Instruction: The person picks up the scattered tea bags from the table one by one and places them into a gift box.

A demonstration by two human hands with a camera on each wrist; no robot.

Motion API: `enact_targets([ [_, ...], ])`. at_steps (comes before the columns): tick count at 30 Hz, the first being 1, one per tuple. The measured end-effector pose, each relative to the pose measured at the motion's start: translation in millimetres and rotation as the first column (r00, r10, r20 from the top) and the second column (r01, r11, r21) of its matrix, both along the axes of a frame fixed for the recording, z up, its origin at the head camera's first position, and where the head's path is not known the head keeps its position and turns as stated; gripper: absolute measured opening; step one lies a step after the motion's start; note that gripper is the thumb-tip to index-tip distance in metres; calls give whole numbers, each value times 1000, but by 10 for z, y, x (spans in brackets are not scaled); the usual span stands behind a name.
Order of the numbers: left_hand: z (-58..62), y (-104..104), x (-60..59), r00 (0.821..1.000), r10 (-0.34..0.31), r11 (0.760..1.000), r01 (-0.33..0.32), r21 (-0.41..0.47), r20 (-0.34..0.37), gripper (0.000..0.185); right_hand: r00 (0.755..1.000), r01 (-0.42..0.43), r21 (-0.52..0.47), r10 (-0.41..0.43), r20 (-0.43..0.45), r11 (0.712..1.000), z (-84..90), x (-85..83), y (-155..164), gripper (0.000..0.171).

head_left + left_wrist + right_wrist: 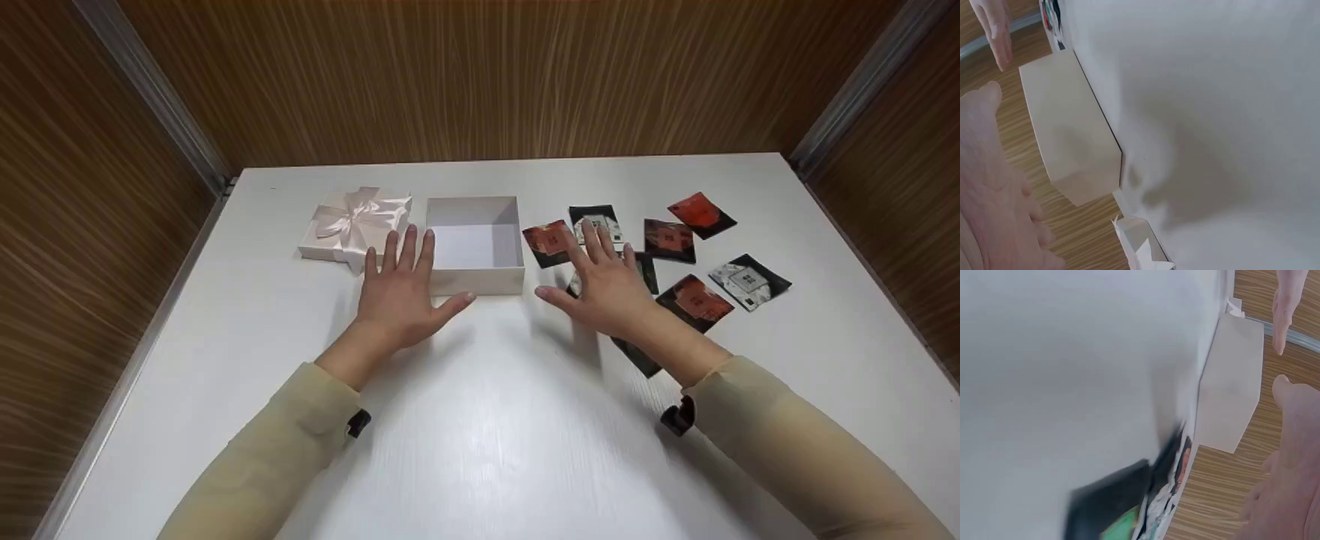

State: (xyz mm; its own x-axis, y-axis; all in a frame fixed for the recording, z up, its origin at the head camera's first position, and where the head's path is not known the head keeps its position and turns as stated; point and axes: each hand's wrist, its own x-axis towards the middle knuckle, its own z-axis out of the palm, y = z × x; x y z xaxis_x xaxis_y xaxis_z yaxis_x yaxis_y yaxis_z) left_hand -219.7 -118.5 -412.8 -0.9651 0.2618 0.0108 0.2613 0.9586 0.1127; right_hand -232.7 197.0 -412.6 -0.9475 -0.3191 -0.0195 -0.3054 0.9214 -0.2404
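Note:
My left hand [401, 304], palm down with fingers spread, hovers over the table in front of an open pale box [480, 283]. A pale pink box lid [319, 244] with a satin ribbon bow lies left of it, just past my fingertips. My right hand [611, 296] is spread too, above several small flat square packets. Among these are a red-and-black packet [547, 244], a black-and-white packet [596, 217] and a dark one [637, 358], each partly overlapped by the hand or forearm. Both hands hold nothing. In the wrist views the hands stand clear above the tabletop.
Farther right lie a red packet [703, 214], a dark red one [670, 240], a black-and-white one [750, 281] and another red-and-black one [696, 302]. The white table [480, 450] is bounded by wood-grain panels [480, 82] at the back and sides.

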Motion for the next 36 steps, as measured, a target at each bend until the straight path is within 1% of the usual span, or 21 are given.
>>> enact_targets([
  [4, 1, -17, -129, 1000, -2, 1000, 2, 5, -4, 112, 1000, -1, -17, 1, 8, 1000, 59, -88, -109, 102],
  [8, -13, -39, -249, 1000, 3, 1000, -3, 9, 11, 111, 1000, -13, -39, 14, 18, 999, 83, -189, -232, 100],
  [12, -26, -48, -338, 999, 16, 1000, -17, 19, 39, 110, 999, -28, -50, 30, 35, 998, 75, -291, -335, 98],
  [16, -39, -40, -409, 998, 19, 999, -22, 35, 66, 110, 998, -28, -20, 29, 55, 999, 45, -365, -396, 96],
  [19, -58, -47, -450, 997, 23, 999, -25, 32, 80, 109, 997, -32, -12, 33, 66, 999, 14, -409, -430, 95],
  [21, -72, -59, -467, 996, 22, 999, -25, 25, 86, 108, 996, -44, -26, 46, 73, 999, -13, -437, -451, 94],
  [27, -94, -84, -500, 995, -3, 1000, 0, 30, 101, 104, 987, -131, -56, 135, 82, 990, -74, -477, -474, 87],
  [30, -88, -83, -510, 993, -14, 999, 10, 36, 113, 104, 983, -158, -60, 162, 81, 986, -83, -481, -470, 85],
  [36, -88, -90, -531, 994, -18, 999, 13, 49, 112, 103, 984, -169, -71, 172, 47, 983, -89, -483, -492, 83],
])
